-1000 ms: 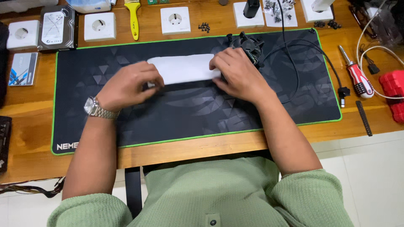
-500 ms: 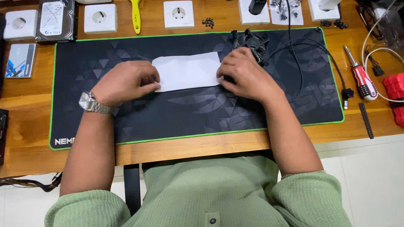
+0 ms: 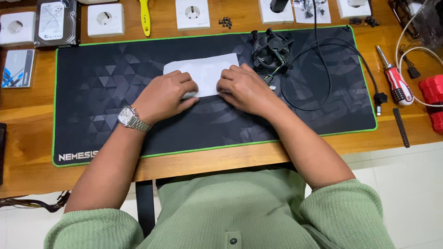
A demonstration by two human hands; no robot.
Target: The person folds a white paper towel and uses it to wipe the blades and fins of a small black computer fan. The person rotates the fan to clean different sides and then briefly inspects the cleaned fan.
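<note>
Two hands rest on a white sheet of paper (image 3: 203,74), and this paper lies flat on the black desk mat (image 3: 101,106), a little behind the mat's middle. I take the mat as landmark and go from left to right.

Left of the mat, on the wooden table (image 3: 27,138), lies a small flat drive (image 3: 18,68). Behind the mat's left corner stand a white socket (image 3: 17,28), a hard disk (image 3: 56,22) and a second white socket (image 3: 105,20). Next, behind the mat, comes a yellow handle (image 3: 145,17), then a third white socket (image 3: 192,14) and a small heap of dark screws (image 3: 225,21).

On the mat, the left hand (image 3: 165,96) wears a metal wristwatch (image 3: 130,118). Its fingers are curled and held close together, and the tips press down on the near left part of the paper. The right hand (image 3: 245,88) lies just beside it, fingers also bent and close together, pressing the near right edge of the paper. Neither hand pinches or lifts the paper, as far as I can see.

Right of the paper, at the back edge of the mat, stands a black cooling fan (image 3: 272,48). A black cable (image 3: 323,69) makes a loop over the right part of the mat.

Right of the mat lie a red and white screwdriver (image 3: 394,80) and, at the table's edge, a red object (image 3: 433,90).
</note>
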